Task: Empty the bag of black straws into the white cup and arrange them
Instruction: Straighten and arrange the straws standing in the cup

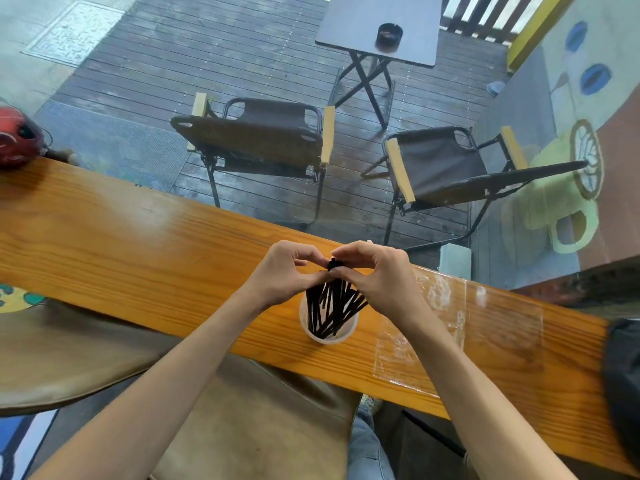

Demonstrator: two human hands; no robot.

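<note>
Fingers (313,252) and thumbs of both your hands curl in and pinch the gathered tops of the black straws (330,308), your left hand (284,271) and right hand (377,271) meeting fingertip to fingertip above them. Their lower ends stand fanned in the white cup (327,336), which sits on the wooden counter (138,244). Just right of the cup, the clear plastic bag (450,327) lies flat on the wood. Beyond the counter stand two folding chairs (256,140).
</note>
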